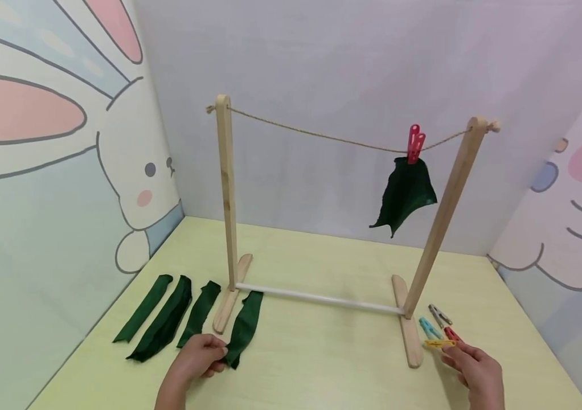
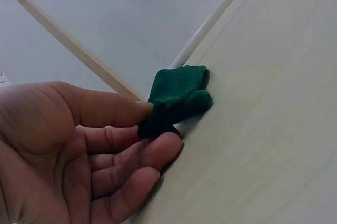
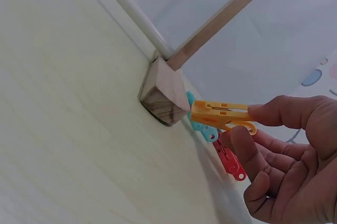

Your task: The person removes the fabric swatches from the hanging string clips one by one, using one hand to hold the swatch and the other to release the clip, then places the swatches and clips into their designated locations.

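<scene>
My left hand [image 1: 200,360] pinches the near end of a folded dark green cloth strip [image 1: 245,324] between thumb and fingers. In the left wrist view the green cloth [image 2: 179,87] bunches at the fingertips, close to the table surface. On the right, my right hand [image 1: 477,370] holds a yellow clothespin [image 3: 221,114] by its handle end, thumb on one side and fingers on the other. Beside that hand lie a light blue clothespin [image 1: 430,328], a red clothespin [image 3: 229,156] and a grey clothespin [image 1: 440,315].
A wooden drying frame [image 1: 226,188] stands across the table, a slack rope [image 1: 316,134] between its posts. From the rope hangs a dark green cloth [image 1: 406,193] under red clothespins [image 1: 414,145]. Several folded green strips [image 1: 165,324] lie at left. A white rod [image 1: 322,298] joins the posts low down.
</scene>
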### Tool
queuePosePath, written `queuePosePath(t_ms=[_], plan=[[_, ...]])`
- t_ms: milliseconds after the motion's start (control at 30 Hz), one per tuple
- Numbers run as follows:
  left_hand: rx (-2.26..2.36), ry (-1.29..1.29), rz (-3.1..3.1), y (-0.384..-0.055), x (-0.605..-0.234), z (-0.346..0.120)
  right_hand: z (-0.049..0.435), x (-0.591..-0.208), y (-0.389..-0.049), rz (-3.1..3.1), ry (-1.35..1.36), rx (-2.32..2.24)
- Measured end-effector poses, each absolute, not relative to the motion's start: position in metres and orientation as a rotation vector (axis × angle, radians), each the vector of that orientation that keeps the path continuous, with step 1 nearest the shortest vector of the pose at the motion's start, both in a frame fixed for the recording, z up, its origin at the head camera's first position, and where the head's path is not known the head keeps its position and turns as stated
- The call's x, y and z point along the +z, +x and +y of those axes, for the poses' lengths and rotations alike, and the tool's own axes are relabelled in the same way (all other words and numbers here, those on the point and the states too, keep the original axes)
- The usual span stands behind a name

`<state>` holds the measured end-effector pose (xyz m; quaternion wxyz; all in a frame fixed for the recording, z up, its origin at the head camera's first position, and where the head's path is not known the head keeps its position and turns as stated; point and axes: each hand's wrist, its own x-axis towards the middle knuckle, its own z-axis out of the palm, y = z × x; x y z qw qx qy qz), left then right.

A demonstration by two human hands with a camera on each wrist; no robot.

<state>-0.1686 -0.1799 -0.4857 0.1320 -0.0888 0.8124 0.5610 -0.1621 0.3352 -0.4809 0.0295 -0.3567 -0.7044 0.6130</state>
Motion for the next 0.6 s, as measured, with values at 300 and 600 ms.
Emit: queuePosePath(t_ms=[300, 600], plan=[[1.604, -0.223, 2.327, -0.165, -0.482, -0.186, 0.337, -0.492, -0.169, -2.188, -1.148, 1.828], [1.686, -0.344, 2.359, -0.166, -0.483, -0.184, 0.338, -0.498, -0.176, -2.281, -1.152, 1.700]])
